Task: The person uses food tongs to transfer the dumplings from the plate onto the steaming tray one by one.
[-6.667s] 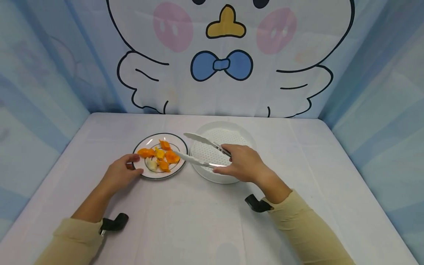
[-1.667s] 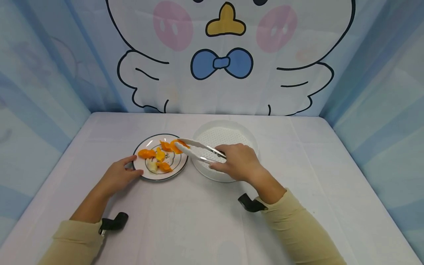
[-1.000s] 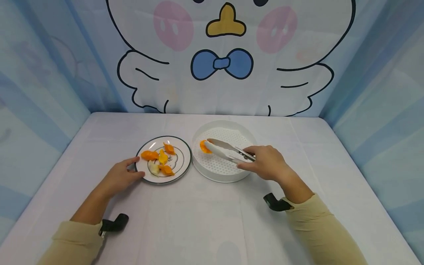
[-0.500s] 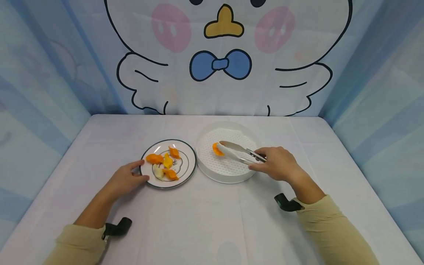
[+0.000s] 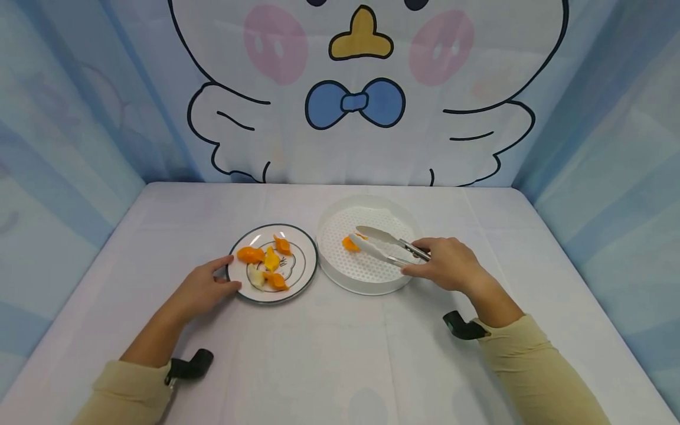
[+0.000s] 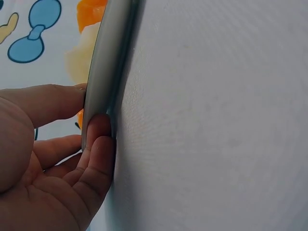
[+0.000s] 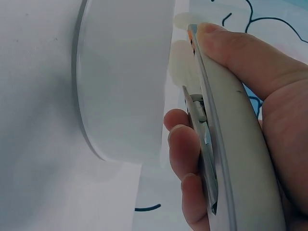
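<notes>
Backdrop (image 5: pixel 366 153): cartoon-print cloth along the table's far edge. Table (image 5: pixel 313 360): white cover, your forearms reaching in from the near side, tan sleeves (image 5: pixel 542 372) on both, a black wrist mount (image 5: pixel 192 364) at each cuff.

Round white tray (image 5: pixel 369 287) sits a bit right of centre, perforated floor. Plate (image 5: pixel 303 255), white with a dark rim line, is right beside it on the left; can't tell if the edges touch.

Your right hand (image 5: pixel 450 264) is at the tray's right edge, back of the hand up, pointing left. Thumb on one side of the tongs (image 5: pixel 383 237), fingers curled on the other, so the grip is firm on the tool. Your left hand (image 5: pixel 206 289) pinches the plate's left edge: thumb on the upper face, fingers tucked under the rim.

Tongs reach left over the tray floor, arms a narrow gap apart. Orange piece (image 5: pixel 350 244) is in the tray area at their tips; can't tell if it's clamped or free.

On the plate: three more orange chunks (image 5: pixel 251 255), a pale piece (image 5: pixel 255 276) at the near left, a yellow piece (image 5: pixel 271 259) near the middle.
</notes>
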A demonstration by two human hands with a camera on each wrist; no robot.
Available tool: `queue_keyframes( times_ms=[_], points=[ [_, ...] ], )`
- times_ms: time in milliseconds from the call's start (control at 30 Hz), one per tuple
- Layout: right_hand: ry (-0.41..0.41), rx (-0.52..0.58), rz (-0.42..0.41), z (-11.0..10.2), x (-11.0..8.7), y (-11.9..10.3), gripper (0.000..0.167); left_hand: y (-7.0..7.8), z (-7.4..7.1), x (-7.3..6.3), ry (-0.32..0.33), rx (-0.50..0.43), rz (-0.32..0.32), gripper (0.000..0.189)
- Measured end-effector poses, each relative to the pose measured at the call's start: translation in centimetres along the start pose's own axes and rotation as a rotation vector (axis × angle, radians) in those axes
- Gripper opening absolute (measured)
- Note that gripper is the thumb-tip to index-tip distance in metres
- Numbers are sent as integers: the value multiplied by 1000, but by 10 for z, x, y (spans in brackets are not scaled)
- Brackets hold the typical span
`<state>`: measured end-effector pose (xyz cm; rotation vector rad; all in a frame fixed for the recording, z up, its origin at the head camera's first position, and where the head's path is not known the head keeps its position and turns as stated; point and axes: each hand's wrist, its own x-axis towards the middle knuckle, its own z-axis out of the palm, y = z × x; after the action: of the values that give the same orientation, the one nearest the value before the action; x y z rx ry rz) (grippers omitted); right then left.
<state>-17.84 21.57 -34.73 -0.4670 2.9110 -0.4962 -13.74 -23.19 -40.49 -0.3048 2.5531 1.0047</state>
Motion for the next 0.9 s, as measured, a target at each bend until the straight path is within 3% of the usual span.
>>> queue_keyframes(
  times_ms=[267, 500, 900],
  points=[
    [25, 67, -47, 0, 0, -5, 68, 2, 0, -2, -3, -15, -7, 79],
    [-33, 202, -131, 1, 6, -18, 69, 2, 0, -2, 1, -16, -5, 78],
    [-63, 148, -195, 5, 26, -41, 68, 3, 0, -3, 3, -20, -12, 79]
  ],
)
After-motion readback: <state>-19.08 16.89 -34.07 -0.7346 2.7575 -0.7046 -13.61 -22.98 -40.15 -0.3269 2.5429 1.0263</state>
